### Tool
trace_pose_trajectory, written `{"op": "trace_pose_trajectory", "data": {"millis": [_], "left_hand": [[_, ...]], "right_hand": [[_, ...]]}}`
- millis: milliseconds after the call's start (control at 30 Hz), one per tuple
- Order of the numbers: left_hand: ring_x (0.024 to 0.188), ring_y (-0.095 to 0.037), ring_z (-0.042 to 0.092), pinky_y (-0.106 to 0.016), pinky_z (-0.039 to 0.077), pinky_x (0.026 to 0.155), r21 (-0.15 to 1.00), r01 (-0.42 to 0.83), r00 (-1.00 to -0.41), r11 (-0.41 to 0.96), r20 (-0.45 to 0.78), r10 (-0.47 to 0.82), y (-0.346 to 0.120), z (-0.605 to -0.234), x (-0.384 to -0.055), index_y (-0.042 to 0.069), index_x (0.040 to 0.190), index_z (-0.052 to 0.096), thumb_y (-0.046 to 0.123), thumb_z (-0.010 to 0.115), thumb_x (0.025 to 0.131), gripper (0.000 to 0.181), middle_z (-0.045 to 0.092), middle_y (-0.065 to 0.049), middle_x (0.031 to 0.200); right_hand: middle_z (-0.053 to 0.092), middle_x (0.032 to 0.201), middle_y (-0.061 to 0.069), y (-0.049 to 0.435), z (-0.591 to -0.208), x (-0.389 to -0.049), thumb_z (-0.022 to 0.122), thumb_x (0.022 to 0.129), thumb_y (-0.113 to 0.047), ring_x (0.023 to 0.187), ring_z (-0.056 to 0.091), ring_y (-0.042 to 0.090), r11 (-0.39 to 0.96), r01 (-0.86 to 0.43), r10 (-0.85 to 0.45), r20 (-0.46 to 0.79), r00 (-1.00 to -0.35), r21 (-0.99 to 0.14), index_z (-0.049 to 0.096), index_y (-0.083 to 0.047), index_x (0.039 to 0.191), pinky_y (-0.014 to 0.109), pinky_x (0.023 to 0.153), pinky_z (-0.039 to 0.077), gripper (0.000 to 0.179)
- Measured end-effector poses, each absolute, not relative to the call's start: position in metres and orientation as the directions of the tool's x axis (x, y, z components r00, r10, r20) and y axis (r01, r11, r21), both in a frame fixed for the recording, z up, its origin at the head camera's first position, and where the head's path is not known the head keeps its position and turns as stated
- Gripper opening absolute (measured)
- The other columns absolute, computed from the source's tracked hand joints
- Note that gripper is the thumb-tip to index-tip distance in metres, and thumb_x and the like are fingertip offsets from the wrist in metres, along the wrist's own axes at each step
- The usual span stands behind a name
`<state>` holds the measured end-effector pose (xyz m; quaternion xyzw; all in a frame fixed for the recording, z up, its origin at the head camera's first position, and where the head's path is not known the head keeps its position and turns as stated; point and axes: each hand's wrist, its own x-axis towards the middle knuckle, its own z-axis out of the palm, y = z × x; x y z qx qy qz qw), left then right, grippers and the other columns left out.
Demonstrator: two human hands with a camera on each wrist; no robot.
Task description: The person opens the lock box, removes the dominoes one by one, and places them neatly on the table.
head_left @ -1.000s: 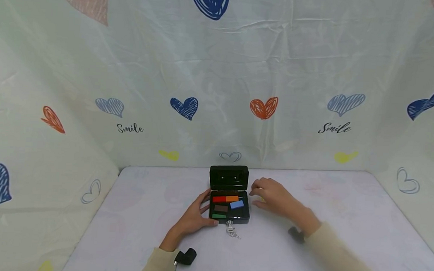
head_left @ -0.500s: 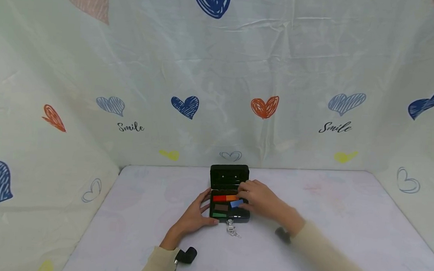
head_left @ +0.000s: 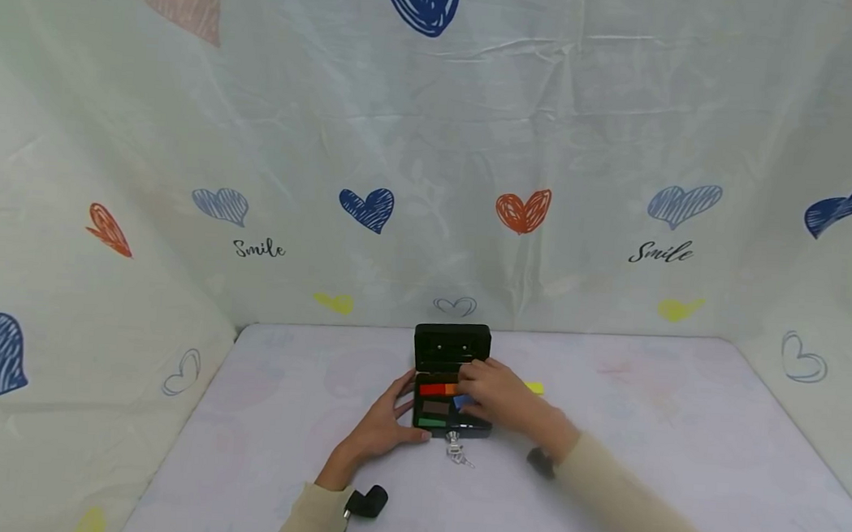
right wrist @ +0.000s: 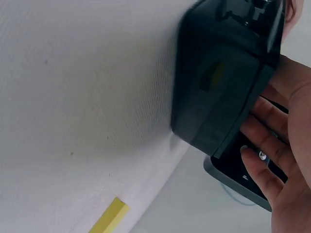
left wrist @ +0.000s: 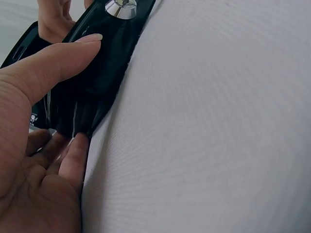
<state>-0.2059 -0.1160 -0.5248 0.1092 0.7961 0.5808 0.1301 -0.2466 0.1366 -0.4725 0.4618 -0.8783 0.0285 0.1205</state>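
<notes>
A small black cash box stands on the table with its lid raised. My left hand holds its left side, the thumb at the front and the other fingers along the side. My right hand reaches over the right wall, fingers inside. They partly cover an orange block and a blue block; I cannot tell whether they pinch one. A red block, a brown block and a green block lie in the box too.
Keys hang at the lock on the box's front. A yellow block lies on the table to the right of the box, behind the right hand. A heart-printed sheet rises behind the table.
My right hand has moved left from beside the box to inside it, over the orange and blue blocks. The yellow block now shows behind it. The left hand has stayed on the box.
</notes>
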Motion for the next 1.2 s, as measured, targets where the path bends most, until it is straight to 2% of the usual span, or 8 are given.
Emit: {"op": "trace_pose_trajectory", "data": {"millis": [233, 467, 667, 900, 1200], "left_hand": [[0.149, -0.048, 0.042, -0.048, 0.048, 0.117, 0.951, 0.026, -0.942, 0.308, -0.079, 0.325, -0.115, -0.524, -0.205, 0.004, 0.168, 0.019, 0.0, 0.089, 0.083, 0.11, 0.028, -0.026, 0.169], [0.149, -0.048, 0.043, -0.049, 0.046, 0.118, 0.949, 0.024, -0.944, 0.316, -0.082, 0.319, -0.115, -0.523, -0.204, 0.003, 0.168, 0.019, 0.002, 0.089, 0.083, 0.11, 0.029, -0.026, 0.169], [0.149, -0.048, 0.043, -0.05, 0.046, 0.118, 0.948, 0.027, -0.945, 0.317, -0.079, 0.318, -0.114, -0.523, -0.204, 0.004, 0.168, 0.019, 0.001, 0.089, 0.082, 0.111, 0.03, -0.026, 0.169], [0.149, -0.048, 0.043, -0.049, 0.046, 0.118, 0.948, 0.025, -0.945, 0.317, -0.081, 0.318, -0.115, -0.525, -0.204, 0.005, 0.168, 0.02, 0.001, 0.09, 0.082, 0.111, 0.03, -0.026, 0.169], [0.149, -0.048, 0.043, -0.05, 0.046, 0.118, 0.95, 0.03, -0.943, 0.31, -0.076, 0.323, -0.115, -0.523, -0.204, 0.004, 0.168, 0.02, 0.0, 0.089, 0.082, 0.111, 0.03, -0.026, 0.169]], "right_hand": [[0.071, 0.103, 0.0, 0.13, -0.478, -0.245, 0.09, 0.085, -0.031, 0.093, 0.063, 0.018, 0.615, -0.786, -0.783, 0.177, -0.597, 0.07, 0.081, -0.012, 0.106, 0.034, 0.09, 0.06, 0.029], [0.071, 0.103, 0.0, 0.126, -0.481, -0.244, 0.091, 0.084, -0.031, 0.091, 0.061, 0.018, 0.651, -0.752, -0.758, 0.144, -0.637, 0.104, 0.082, -0.014, 0.106, 0.033, 0.086, 0.058, 0.03], [0.071, 0.103, 0.001, 0.123, -0.484, -0.244, 0.091, 0.084, -0.028, 0.09, 0.061, 0.019, 0.683, -0.725, -0.73, 0.117, -0.673, 0.087, 0.082, -0.014, 0.108, 0.034, 0.087, 0.059, 0.029], [0.072, 0.104, 0.002, 0.121, -0.481, -0.244, 0.091, 0.084, -0.027, 0.093, 0.063, 0.02, 0.698, -0.713, -0.716, 0.097, -0.691, 0.075, 0.082, -0.013, 0.109, 0.037, 0.093, 0.061, 0.029], [0.072, 0.104, 0.003, 0.12, -0.479, -0.242, 0.092, 0.084, -0.026, 0.093, 0.063, 0.02, 0.709, -0.701, -0.705, 0.09, -0.703, 0.078, 0.082, -0.012, 0.105, 0.036, 0.091, 0.06, 0.027]]}}
